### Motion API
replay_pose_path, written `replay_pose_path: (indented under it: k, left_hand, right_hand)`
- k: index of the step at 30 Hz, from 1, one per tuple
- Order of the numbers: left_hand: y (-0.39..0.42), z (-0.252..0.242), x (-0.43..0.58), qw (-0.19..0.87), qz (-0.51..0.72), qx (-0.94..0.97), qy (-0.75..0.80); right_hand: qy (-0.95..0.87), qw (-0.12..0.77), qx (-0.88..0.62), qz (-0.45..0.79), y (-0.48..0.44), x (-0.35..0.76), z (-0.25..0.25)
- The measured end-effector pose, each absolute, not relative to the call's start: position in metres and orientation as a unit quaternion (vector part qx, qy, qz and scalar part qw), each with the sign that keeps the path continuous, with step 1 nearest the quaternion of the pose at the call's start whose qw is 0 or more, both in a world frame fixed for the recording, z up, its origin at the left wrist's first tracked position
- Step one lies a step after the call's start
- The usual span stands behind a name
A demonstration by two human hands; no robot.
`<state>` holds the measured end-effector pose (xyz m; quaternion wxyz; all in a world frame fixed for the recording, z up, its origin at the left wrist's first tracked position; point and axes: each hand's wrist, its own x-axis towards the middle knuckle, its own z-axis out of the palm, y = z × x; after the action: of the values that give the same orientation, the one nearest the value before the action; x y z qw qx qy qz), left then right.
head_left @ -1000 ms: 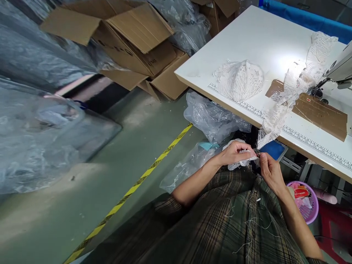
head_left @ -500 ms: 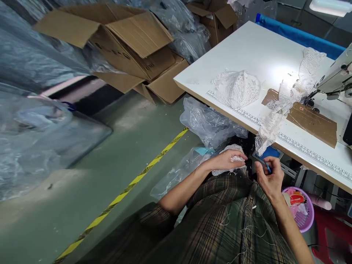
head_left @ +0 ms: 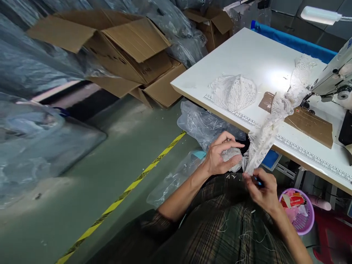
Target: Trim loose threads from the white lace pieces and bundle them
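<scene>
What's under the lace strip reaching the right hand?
Brown sheet and white tabletop show on both sides of the lace strip; whatever lies directly beneath is covered.

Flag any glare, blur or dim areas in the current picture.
Head view: glare washes out a patch of the white table beside the white lace strip; head view: clear plastic near the left edge looks soft and smeared; head view: the plaid garment looks dark.

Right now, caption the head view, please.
Right hand pinches a white lace strip draped off the table; left hand open beside it.
</scene>
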<state>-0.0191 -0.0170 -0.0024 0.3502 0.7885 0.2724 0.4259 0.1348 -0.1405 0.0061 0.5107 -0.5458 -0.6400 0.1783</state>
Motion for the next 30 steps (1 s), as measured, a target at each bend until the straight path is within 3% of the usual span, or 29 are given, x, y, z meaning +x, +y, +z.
replay_pose_path:
  k: [3, 6, 12, 22, 30]
  left_hand:
    - [-0.014, -0.003, -0.009, 0.473, 0.405, 0.756, 0.204]
    - [-0.012, -0.013, 0.001, 0.604, 0.308, 0.721, 0.144]
    - [-0.017, -0.021, 0.008, 0.719, 0.196, 0.659, 0.098]
    - [-0.017, -0.018, -0.003, 0.687, 0.162, 0.669, 0.23]
    - [-0.019, -0.014, -0.002, 0.694, 0.155, 0.664, 0.232]
  right_hand:
    - [-0.68, 0.486, -0.51, 0.205, -0.15, 0.13, 0.011]
    - [-0.687, 0.473, -0.504, 0.227, -0.154, 0.128, 0.01]
    - [-0.67, 0.476, -0.516, 0.242, -0.156, 0.132, 0.008]
    - [-0.478, 0.37, -0.707, 0.367, -0.148, 0.16, -0.001]
    - [-0.512, 0.369, -0.694, 0.346, -0.125, 0.155, -0.007]
